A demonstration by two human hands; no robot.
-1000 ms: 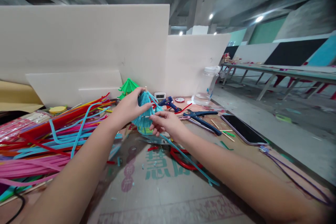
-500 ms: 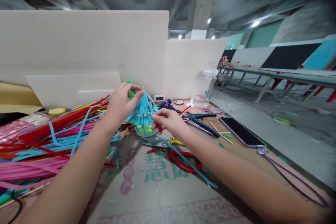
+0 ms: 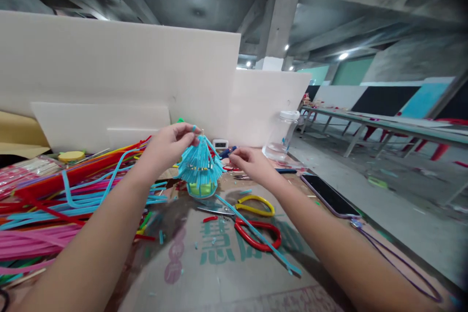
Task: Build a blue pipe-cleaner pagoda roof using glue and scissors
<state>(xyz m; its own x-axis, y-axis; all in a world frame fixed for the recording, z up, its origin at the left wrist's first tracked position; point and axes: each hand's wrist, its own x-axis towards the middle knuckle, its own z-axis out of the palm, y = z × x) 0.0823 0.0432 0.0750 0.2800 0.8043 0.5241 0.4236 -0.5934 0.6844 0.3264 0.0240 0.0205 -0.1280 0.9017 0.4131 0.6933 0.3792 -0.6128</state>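
Note:
A small tiered tower of light-blue pipe cleaners [image 3: 200, 158] stands upright on the cardboard, with a yellow-green lower part [image 3: 202, 189]. My left hand [image 3: 173, 145] is closed at its peak, thumb and fingers pinching beside the pale tip. A blue scrap shows at these fingertips. To the tower's right, my right hand [image 3: 254, 165] is apart from it, thumb and fingers pressed together close to a dark-blue glue gun [image 3: 227, 152]. Whatever that pinch holds is too small to make out. Scissors [image 3: 256, 235] with red and yellow handles lie in front, crossed by a loose blue pipe cleaner [image 3: 280, 256].
Bundled pipe cleaners [image 3: 47, 241] in several colours spread along the left. At the right lies a phone [image 3: 331, 196] with a cord. Behind stand a clear water jug [image 3: 280, 139], a small white digital clock [image 3: 220, 145] and white boards [image 3: 120, 68].
My right hand has moved away from the tower to the right, toward the glue gun. The left hand stays at the peak. More of the tower and the scissors' handles now shows.

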